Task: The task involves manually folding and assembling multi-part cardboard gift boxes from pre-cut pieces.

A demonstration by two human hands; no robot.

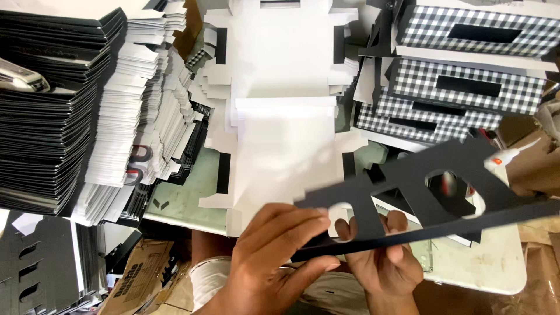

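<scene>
Left hand [274, 256] pinches the near end of a black die-cut card [420, 198], thumb below and fingers closed over its top edge, while the right hand [385, 262] is clamped on the same card from underneath, fingers curled up around its lower edge. The card is held in the air, tilted, just above the near edge of the tabletop [496, 268] and over a flat white box blank [286, 146] that lies spread out in front of the person. As I judge it, the main risk is creasing — the card is long and thin, with oval cut-outs that leave narrow bridges, and both grips sit at one end, so the far end hangs unsupported and could sag or kink at a cut-out. That far end also reaches close to a white glue gun with an orange tip [503, 160]; a swing of the card could knock it or pick up a smear of glue. To the left a leaning pile of white blanks [137, 122] stands beside a pile of black cards [46, 111], and finished checked boxes [461, 81] are stacked at the right — a careless elbow or sweep could, I think, tip either one over.
</scene>
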